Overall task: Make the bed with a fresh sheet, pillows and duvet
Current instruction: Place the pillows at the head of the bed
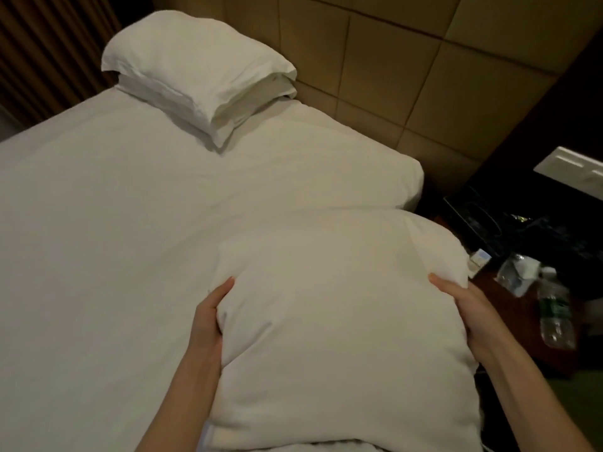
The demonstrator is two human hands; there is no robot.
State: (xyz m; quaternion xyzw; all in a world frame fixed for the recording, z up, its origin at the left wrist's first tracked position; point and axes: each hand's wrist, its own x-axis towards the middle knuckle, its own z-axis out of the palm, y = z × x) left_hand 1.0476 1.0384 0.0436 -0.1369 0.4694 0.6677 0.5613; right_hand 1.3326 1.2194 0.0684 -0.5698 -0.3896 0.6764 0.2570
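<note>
I hold a plump white pillow [342,308] out in front of me, over the near right side of the bed. My left hand [208,321] grips its left edge, fingers tucked under the fabric. My right hand [463,308] grips its right edge. A white sheet [114,223] covers the bed [385,164] smoothly. Two stacked white pillows [199,73] lie at the far left of the head end, against the padded headboard [408,60].
A dark nightstand [522,305] stands right of the bed with a plastic water bottle [554,314], a crumpled clear wrapper [517,275], a small card and a black tissue box [473,213]. A dark curtain [49,50] hangs at the far left.
</note>
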